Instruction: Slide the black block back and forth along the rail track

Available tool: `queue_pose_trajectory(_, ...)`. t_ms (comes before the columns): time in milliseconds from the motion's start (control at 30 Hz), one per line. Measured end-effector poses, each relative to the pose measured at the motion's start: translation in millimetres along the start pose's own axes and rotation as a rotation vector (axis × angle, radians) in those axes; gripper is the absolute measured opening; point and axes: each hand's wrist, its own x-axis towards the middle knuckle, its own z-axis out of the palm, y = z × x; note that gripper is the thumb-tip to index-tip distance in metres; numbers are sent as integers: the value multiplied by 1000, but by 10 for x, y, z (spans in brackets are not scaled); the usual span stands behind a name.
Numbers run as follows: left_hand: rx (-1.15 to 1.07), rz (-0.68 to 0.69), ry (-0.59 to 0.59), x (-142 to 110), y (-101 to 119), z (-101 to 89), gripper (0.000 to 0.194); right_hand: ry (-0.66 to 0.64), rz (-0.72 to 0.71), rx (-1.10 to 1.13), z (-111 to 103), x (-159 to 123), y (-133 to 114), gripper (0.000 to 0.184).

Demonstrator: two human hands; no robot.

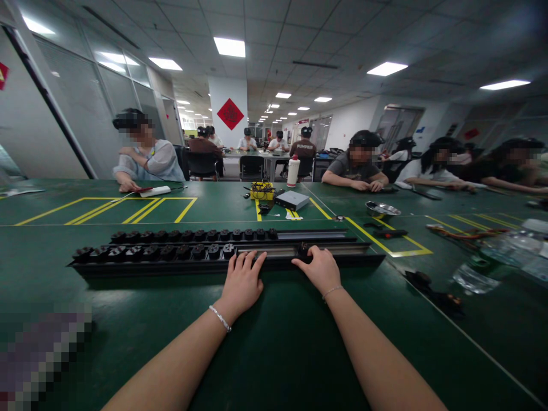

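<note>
A long black power track (180,273) lies across the green table in front of me. A row of black socket modules (182,252) sits in its left part, and its right part shows a bare channel. My left hand (243,285) rests on the near edge of this track with its fingers spread, just by the last module of the row. Farther right, my right hand (323,271) pinches a single black socket module (303,249) at the channel; the fingers partly hide it. Close behind runs a second black track (317,234), also with a row of modules on its left.
Beyond the tracks stand a yellow box (262,190) with cables, a grey box (292,200) and a white bottle (293,172). To the right are a metal bowl (382,209), dark parts (434,291) and clear plastic bottles (479,277). Several people sit around the tables.
</note>
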Motion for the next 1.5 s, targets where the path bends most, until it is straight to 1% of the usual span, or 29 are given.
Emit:
queue_pose_trajectory(267, 5, -3, -12, -3, 1, -3, 64, -5, 23, 10, 2, 7, 34, 40)
queue_pose_trajectory(633, 8, 6, 0, -3, -5, 8, 64, -12, 7, -9, 2, 14, 33, 41)
queue_pose_trajectory(933, 0, -8, -25, 2, 2, -8, 65, -2, 12, -23, -19, 6, 16, 41)
queue_pose_trajectory(1500, -2, -2, -7, 1, 1, -6, 65, -24, 35, -85, -55, 10, -6, 44)
